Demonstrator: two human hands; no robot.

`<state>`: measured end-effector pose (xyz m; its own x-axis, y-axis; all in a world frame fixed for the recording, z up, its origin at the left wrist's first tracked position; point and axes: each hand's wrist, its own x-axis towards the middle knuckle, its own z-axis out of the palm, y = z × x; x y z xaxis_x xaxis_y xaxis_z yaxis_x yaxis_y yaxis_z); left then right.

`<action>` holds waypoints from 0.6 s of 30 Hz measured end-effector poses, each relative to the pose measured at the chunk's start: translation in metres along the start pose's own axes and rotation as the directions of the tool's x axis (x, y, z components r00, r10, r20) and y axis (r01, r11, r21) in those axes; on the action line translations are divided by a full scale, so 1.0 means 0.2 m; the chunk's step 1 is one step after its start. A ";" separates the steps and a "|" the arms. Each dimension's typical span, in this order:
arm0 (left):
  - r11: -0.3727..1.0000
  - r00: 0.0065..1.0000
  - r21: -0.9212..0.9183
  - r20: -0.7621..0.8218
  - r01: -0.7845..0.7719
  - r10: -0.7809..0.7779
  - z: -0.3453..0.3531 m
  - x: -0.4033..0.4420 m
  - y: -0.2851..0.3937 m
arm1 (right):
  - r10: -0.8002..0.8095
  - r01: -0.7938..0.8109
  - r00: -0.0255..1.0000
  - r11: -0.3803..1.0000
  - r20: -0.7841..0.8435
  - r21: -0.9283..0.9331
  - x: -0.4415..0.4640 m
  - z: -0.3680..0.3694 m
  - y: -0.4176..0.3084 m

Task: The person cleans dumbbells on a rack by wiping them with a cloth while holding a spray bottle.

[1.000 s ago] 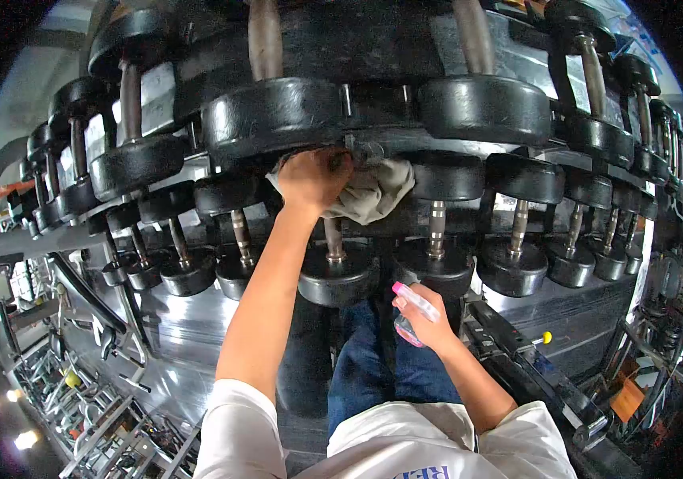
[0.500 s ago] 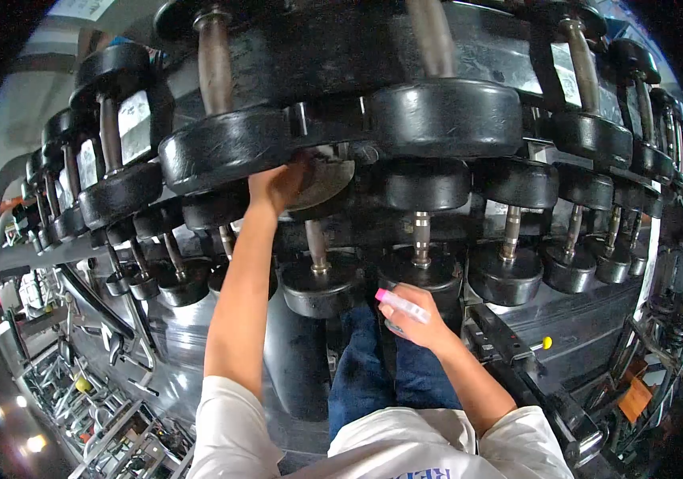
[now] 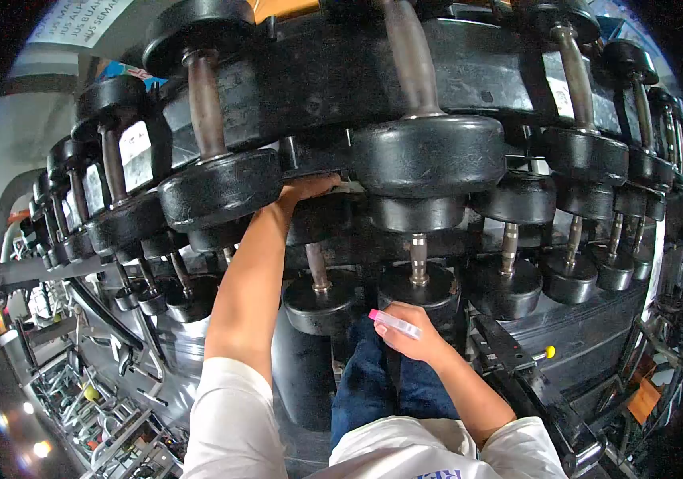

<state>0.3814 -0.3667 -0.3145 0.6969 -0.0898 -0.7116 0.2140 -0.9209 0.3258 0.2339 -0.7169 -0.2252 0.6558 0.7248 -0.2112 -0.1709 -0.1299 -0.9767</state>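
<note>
My left hand (image 3: 309, 188) reaches in under the upper dumbbell row, beside the head of one upper dumbbell (image 3: 222, 188) and over a lower dumbbell (image 3: 321, 299). Its fingers are partly hidden by shadow and the rack. A small pale patch shows by the fingertips, too unclear to name. Lower down, my right hand (image 3: 409, 331) is closed around a slim translucent tube with a pink cap (image 3: 396, 323), held in front of my legs near another lower dumbbell (image 3: 420, 286). A large upper dumbbell (image 3: 428, 156) stands above and between my hands.
Two tiers of black dumbbells curve across the rack (image 3: 309, 72). A black metal frame with a yellow knob (image 3: 550, 351) stands at right. Gym machines (image 3: 110, 399) fill the lower left. A dark cylinder (image 3: 303, 375) stands beside my legs.
The view has tilted up, so the dumbbells sit lower. My left hand has moved deeper under the upper row, and the pale curved surface beside it is now mostly hidden. My right hand keeps the tube.
</note>
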 end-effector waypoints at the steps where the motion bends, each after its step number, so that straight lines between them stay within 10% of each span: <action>1: 0.997 1.000 -0.073 -0.022 0.000 -0.001 0.01 0.01 -0.03 | 0.002 -0.002 1.000 1.000 0.000 0.008 0.00 0.00 0.00; 13: 0.907 0.975 -0.373 -0.173 -0.196 0.139 0.02 -0.08 -0.11 | -0.025 0.025 0.999 1.000 -0.048 -0.009 -0.01 0.01 0.02; 18: 0.950 0.952 -0.072 -0.057 -0.304 0.301 -0.18 -0.47 0.42 | -0.016 0.015 0.999 1.000 -0.047 -0.008 0.00 0.01 0.01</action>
<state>0.3588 -0.4216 -0.1985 0.7669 -0.3408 -0.5439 0.0403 -0.8201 0.5708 0.2319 -0.7160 -0.2260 0.6922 0.6942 -0.1974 -0.1552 -0.1239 -0.9801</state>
